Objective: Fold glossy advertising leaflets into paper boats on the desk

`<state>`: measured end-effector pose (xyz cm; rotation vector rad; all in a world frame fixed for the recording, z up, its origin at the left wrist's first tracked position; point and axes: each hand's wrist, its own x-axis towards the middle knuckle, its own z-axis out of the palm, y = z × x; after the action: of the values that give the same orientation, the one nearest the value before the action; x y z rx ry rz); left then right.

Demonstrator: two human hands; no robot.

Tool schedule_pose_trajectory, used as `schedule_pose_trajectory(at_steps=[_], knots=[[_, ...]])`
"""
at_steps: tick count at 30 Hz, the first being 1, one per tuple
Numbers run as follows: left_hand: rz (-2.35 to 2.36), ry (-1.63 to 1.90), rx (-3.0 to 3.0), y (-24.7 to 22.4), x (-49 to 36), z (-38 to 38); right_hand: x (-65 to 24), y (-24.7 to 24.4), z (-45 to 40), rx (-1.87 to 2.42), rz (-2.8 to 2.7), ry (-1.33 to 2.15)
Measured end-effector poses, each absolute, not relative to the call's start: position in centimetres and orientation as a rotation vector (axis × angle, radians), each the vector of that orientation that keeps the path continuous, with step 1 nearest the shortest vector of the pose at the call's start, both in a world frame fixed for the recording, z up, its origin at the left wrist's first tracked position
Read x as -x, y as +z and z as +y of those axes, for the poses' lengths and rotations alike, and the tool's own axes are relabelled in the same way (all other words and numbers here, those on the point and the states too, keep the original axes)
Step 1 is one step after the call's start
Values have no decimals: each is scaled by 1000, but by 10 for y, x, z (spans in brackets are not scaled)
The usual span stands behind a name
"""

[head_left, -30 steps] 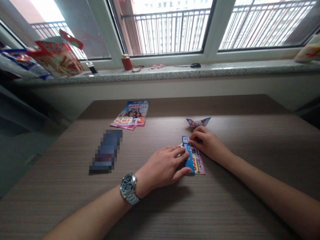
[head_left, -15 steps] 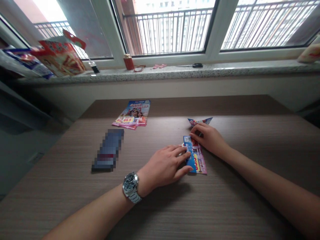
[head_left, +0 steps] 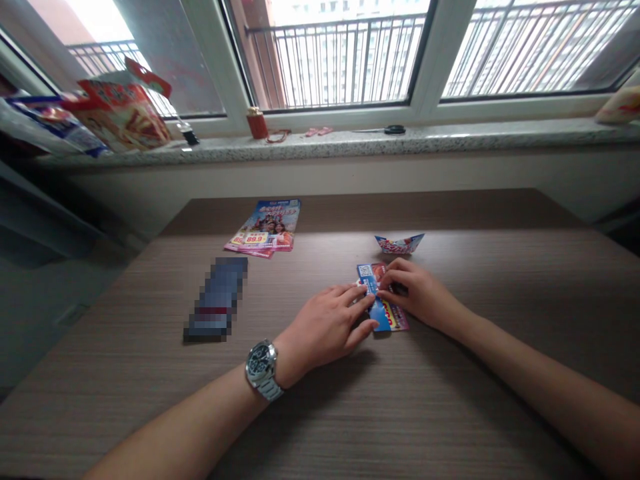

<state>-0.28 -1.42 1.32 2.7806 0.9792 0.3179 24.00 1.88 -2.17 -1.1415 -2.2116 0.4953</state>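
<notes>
On the desk (head_left: 125, 320), right of centre, the left hand (head_left: 327, 327) lies palm down with fingers spread, their tips on the left side of a leaflet (head_left: 384, 319). The right hand (head_left: 413, 287) is narrow, thumb and fingers bent together at the leaflet's right part; whether they pinch the paper, I cannot tell. The leaflet lies between the hands, its blue strip showing a QR code at the far end. Just beyond the right hand stands a folded paper (head_left: 400, 245) with two raised points, apart from the leaflet. A metal watch (head_left: 261, 363) circles the left wrist. Farther left lies a blurred, dark phone-like slab (head_left: 216, 303), and just beyond it a stack of flyers (head_left: 270, 223). Behind the desk, the stone sill (head_left: 450, 140) carries scissors (head_left: 394, 130), a red container (head_left: 257, 125) and, at left, a red bag (head_left: 127, 117).
</notes>
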Motion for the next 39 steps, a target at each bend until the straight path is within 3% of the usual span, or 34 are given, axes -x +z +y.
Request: schedule_pose_trajectory(at_steps=[39], knots=[[955,307,-2771,15,4,-13,-248,-2,-26,1202,-2312,772]])
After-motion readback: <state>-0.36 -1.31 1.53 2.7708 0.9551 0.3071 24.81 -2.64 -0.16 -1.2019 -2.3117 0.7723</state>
